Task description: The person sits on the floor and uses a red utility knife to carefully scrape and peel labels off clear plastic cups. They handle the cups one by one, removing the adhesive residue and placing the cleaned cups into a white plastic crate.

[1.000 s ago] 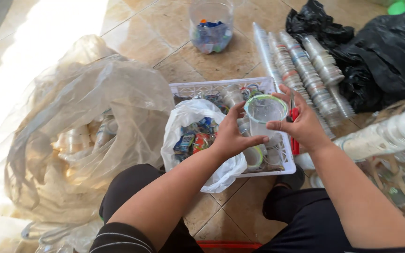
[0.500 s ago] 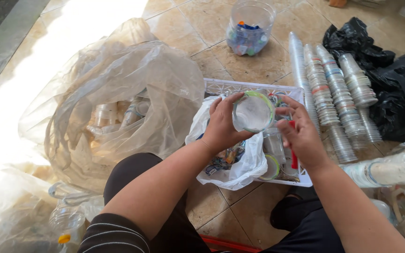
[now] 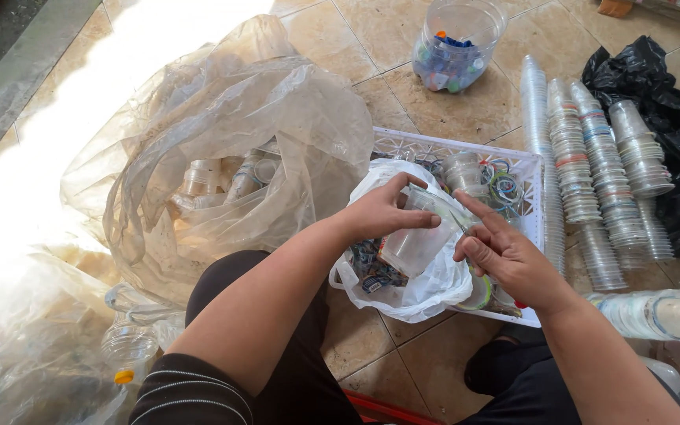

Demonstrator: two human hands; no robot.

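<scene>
My left hand grips a clear plastic cup, tilted on its side above a white plastic bag. My right hand touches the cup's rim, fingers pinching its thin lid film. The white bag holds small coloured scraps and lies inside a white plastic crate on the tiled floor, between my knees.
A large clear bag of empty cups lies to the left. Long stacks of nested clear cups lie right of the crate, beside black bags. A clear jar with coloured bits stands at the back. More clear plastic sits at lower left.
The cup has come down from upright in front of me to tilted over the white bag. My right fingers have moved onto its rim. The view has shifted left.
</scene>
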